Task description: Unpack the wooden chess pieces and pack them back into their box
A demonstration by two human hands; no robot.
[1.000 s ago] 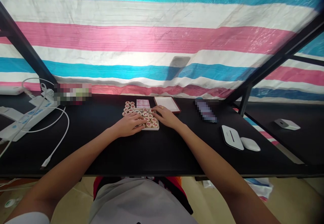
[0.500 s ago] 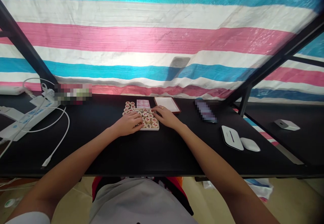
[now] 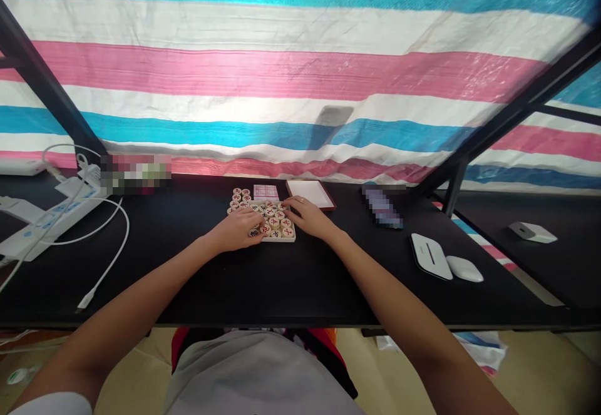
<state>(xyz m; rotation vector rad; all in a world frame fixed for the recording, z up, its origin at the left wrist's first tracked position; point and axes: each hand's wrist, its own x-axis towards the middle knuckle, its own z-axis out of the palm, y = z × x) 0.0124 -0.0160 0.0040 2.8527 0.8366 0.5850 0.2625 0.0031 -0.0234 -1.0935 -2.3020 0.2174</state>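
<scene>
A shallow white box (image 3: 282,240) on the black desk holds several round Chinese chess pieces (image 3: 275,222) with red or dark characters. My left hand (image 3: 238,227) lies over the box's left side, fingers bent across the pieces and thumb held apart at the near edge. A dark-marked piece shows between that thumb and the fingers. At the box's far right corner is my right hand (image 3: 307,216), thumb and fingers spread, their tips touching the rim or the pieces there. More pieces (image 3: 236,198) stand in rows left of the box, partly behind my left hand.
Behind the box lie a pink-lined paper (image 3: 265,192) and an upturned box lid (image 3: 310,194). To the right are a blurred phone (image 3: 382,206), a white flat device (image 3: 431,256) and a mouse (image 3: 464,268). A power strip (image 3: 51,221) with white cables (image 3: 106,271) sits left.
My left hand has shifted slightly left and its fingers have bent more, uncovering pieces near its thumb. My right hand stays at the box's corner.
</scene>
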